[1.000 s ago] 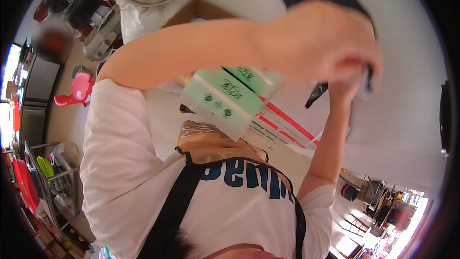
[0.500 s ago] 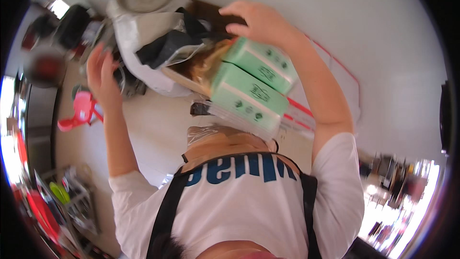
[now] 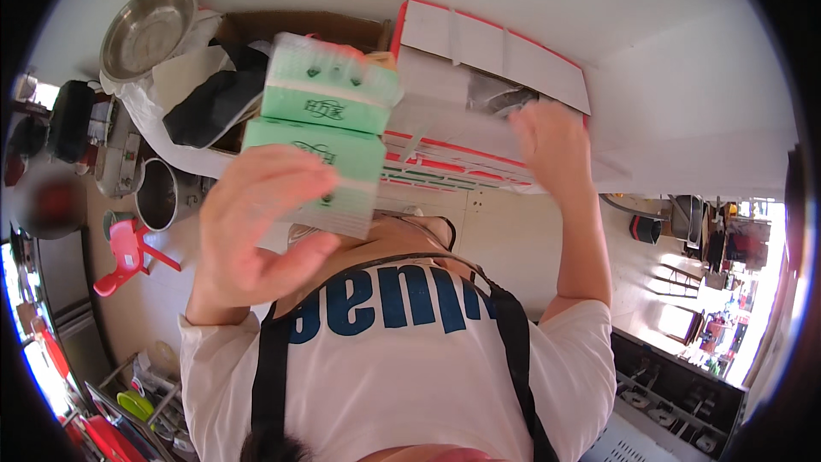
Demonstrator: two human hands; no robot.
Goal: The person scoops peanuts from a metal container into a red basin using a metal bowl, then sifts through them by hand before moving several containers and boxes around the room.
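Observation:
My left hand [image 3: 267, 221] is raised in front of two green plastic-wrapped packs [image 3: 323, 94], thumb and fingers apart, nothing visible between them. It hides part of the nearer pack, and I cannot tell whether it touches it. The packs lie side by side on the near edge of an open cardboard box [image 3: 346, 32]. On the right, my right hand [image 3: 552, 144] is by the front edge of a white box with red edges [image 3: 432, 90], beside a gap under its flap where dark, clear-wrapped contents [image 3: 498, 96] show. Motion blurs its fingers.
Left of the cardboard box are a steel basin [image 3: 152, 32] and a black cloth-like piece [image 3: 214, 107]. A steel pot [image 3: 162, 195] and a red stool [image 3: 130, 255] stand on the floor at left. A stove-like metal unit [image 3: 663, 411] is at lower right.
The view has swung right, bringing the white box fully into sight. My left hand has come over to the green packs. My right hand has gone from the cardboard box to the white box.

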